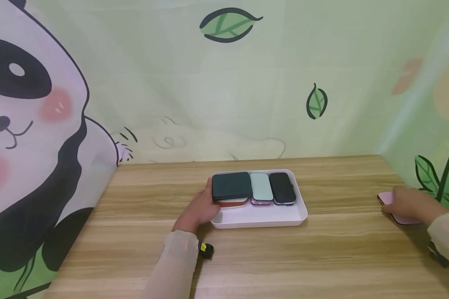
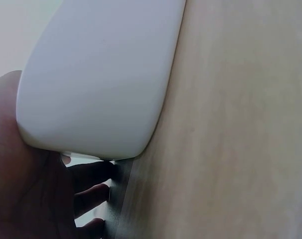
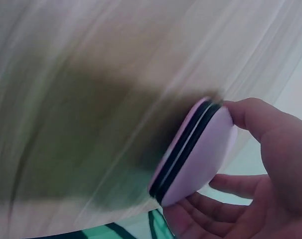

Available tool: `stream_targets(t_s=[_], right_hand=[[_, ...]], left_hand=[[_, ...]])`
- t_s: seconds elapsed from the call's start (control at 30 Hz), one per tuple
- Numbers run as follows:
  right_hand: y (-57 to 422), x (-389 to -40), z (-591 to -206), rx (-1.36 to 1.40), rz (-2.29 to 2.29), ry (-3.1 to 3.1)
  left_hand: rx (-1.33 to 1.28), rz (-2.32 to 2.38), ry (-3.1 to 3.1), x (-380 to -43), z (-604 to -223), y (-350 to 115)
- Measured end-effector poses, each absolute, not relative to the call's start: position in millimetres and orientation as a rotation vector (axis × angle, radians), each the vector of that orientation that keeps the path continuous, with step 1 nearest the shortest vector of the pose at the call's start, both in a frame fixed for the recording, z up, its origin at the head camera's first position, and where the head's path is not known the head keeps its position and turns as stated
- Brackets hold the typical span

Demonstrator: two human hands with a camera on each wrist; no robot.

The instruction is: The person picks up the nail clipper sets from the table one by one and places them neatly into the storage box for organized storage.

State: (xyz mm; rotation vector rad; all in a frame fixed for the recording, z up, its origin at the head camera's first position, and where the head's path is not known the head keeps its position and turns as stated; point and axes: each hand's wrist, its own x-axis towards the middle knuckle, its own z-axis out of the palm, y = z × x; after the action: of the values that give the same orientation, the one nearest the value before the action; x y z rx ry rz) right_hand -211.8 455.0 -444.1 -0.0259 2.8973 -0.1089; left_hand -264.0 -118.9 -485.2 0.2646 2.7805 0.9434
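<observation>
At the far right of the table, my right hand (image 1: pixel 408 203) holds a flat pink case (image 3: pixel 203 154). Dark bands run along its edge, and thumb and fingers pinch it from opposite sides in the right wrist view. My left hand (image 1: pixel 202 207) grips the left end of a white tray (image 1: pixel 262 218), its fingers reaching round the tray's end in the left wrist view. In the tray a dark green case (image 1: pixel 231 185) lies over a brown-and-white one (image 1: pixel 233 203). Beside them are a pale mint case (image 1: pixel 262 187) and a black case (image 1: pixel 282 187), each on something partly hidden.
The tray stands on a wood-grain table (image 1: pixel 321 257) with its front strip showing bare white floor. A printed cloth with a panda (image 1: pixel 33 104) and leaves hangs behind and at the sides. A small black device (image 1: pixel 206 250) is strapped at the left wrist.
</observation>
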Motion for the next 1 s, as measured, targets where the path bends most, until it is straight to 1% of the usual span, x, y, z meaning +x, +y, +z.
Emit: stream_targets(t_s=[0.2,0.4,0.63,1.0], right_hand=[[437.5,-218.5,-438.0,-0.106,-0.112,2.962],[415.5,-231.9,-427.4,-0.254,-0.103,3.034],[377.6,-239.5,-410.8,-0.356,-0.086,3.052],[316.8,-252.8,-398.8,-0.471,-0.161,3.094]], left_hand=[[0.258,0.934,2.782,-265.3,-485.8,-120.0],[0.253,0.942,2.772,-266.3,-486.4,-119.4],[0.243,0.962,2.765,-265.2,-485.0,-118.9],[0.239,0.961,2.763,-264.3,-485.2,-118.5]])
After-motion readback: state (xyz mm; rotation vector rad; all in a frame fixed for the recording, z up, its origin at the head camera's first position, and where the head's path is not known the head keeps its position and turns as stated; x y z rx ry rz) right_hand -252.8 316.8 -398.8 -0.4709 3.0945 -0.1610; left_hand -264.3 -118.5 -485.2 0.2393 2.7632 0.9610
